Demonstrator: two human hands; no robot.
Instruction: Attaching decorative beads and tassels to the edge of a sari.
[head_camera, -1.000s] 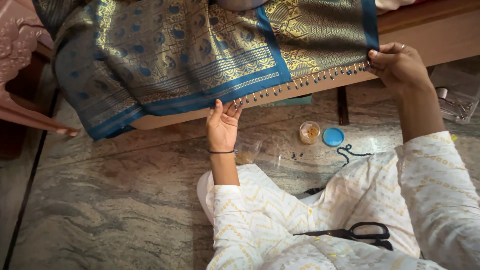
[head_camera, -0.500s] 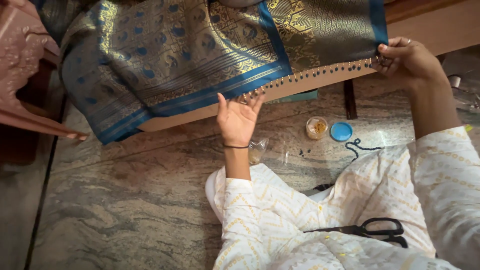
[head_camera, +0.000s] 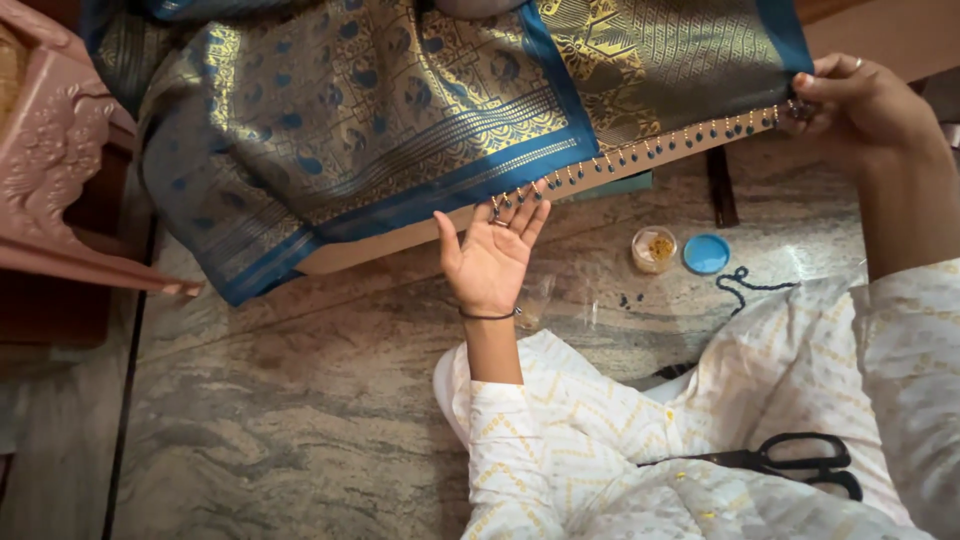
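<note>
A blue and gold patterned silk cloth (head_camera: 400, 110) hangs over a low wooden bench (head_camera: 880, 35). Small beaded tassels (head_camera: 650, 150) run along its lower edge. My left hand (head_camera: 490, 255) is raised palm up, fingers spread, with its fingertips touching the tassels near the blue border. A thin black band circles that wrist. My right hand (head_camera: 860, 105) pinches the tasselled edge at the cloth's right corner. Both sleeves are white with a yellow zigzag print.
On the marble floor (head_camera: 280, 440) lie a small open jar of beads (head_camera: 655, 248), its blue lid (head_camera: 707, 253), a dark thread (head_camera: 750, 285) and loose beads. Black scissors (head_camera: 790, 462) rest on my lap. A pink carved chair (head_camera: 60, 170) stands left.
My left hand rose from below the bench edge and its fingers now touch the tassels. My right hand stayed on the cloth's right corner. The view has shifted slightly.
</note>
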